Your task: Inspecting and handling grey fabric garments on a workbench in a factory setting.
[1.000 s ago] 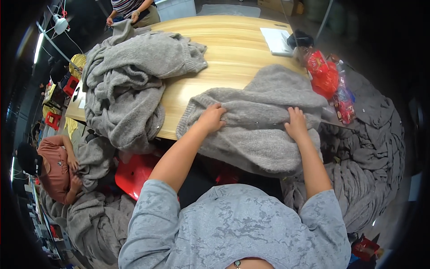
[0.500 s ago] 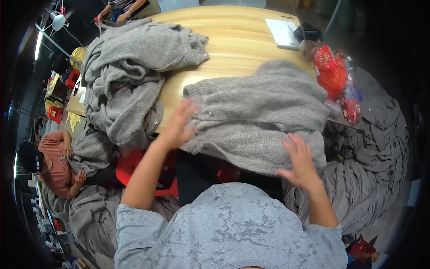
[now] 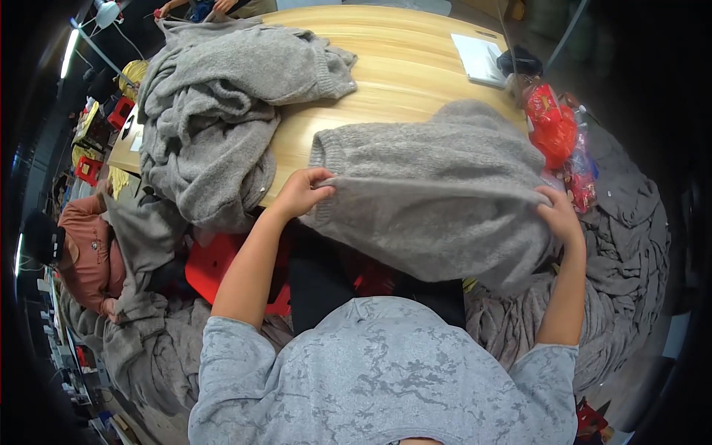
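Left hand (image 3: 300, 194) and right hand (image 3: 560, 216), fingers closed, pinch grey sweater (image 3: 437, 185) draped over counter (image 3: 400, 67) edge; loose hanging half risks sliding off toward floor pile (image 3: 623, 245).

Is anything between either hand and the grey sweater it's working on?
Nothing visible. The left hand pinches the sweater at its left edge and the right hand grips its right edge, both touching it directly. The pile of grey knits lies apart, farther left on the table.
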`<move>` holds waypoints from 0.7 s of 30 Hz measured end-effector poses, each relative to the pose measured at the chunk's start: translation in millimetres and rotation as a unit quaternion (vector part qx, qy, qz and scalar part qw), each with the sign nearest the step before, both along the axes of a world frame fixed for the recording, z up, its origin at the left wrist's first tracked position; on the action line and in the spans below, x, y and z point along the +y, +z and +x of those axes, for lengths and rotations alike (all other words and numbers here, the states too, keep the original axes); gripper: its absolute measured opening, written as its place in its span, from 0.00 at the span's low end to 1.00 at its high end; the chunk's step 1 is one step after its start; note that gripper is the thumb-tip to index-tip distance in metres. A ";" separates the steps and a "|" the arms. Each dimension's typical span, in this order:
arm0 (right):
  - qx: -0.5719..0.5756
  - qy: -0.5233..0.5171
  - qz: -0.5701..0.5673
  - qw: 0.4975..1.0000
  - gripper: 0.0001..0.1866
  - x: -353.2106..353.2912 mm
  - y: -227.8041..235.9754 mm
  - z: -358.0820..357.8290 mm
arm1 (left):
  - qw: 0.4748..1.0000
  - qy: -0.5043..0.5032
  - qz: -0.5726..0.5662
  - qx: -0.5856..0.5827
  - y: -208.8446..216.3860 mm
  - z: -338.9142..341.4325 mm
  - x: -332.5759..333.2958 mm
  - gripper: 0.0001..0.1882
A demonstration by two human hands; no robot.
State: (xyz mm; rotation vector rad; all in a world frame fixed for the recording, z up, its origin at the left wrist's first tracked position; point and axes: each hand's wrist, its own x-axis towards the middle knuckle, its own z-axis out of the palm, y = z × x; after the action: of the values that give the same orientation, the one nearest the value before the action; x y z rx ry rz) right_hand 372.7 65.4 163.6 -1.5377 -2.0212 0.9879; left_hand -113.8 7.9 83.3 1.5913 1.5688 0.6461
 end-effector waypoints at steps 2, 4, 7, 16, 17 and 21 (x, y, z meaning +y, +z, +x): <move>-0.322 -0.062 0.129 0.936 0.15 5.1 -12.7 -22.2 | 0.980 0.060 -0.053 -0.182 -11.8 2.5 -3.3 0.10; -0.286 -0.058 0.248 0.924 0.15 2.0 -26.1 -59.4 | 0.957 0.140 -0.127 -0.219 -29.9 8.9 -8.0 0.11; 0.014 0.055 0.241 0.969 0.16 -20.1 -56.4 -153.0 | 0.959 0.141 -0.059 -0.238 -52.3 20.4 -8.9 0.09; 0.099 0.150 0.081 0.980 0.15 -39.0 -130.0 -295.1 | 0.957 0.124 -0.102 -0.241 -33.7 26.0 -26.9 0.04; 0.127 0.147 0.031 0.981 0.13 -37.5 -132.2 -291.5 | 0.962 0.116 -0.127 -0.214 -32.7 24.4 -28.3 0.05; 0.163 0.126 -0.015 0.979 0.10 -31.5 -134.3 -286.8 | 0.943 0.126 -0.086 -0.295 -39.9 30.1 -24.3 0.05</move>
State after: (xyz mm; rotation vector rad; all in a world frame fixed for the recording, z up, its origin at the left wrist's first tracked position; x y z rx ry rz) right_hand 85.9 33.9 29.3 -1.0642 -1.9976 1.2789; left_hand -83.7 -16.4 43.3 0.9472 1.3278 0.9883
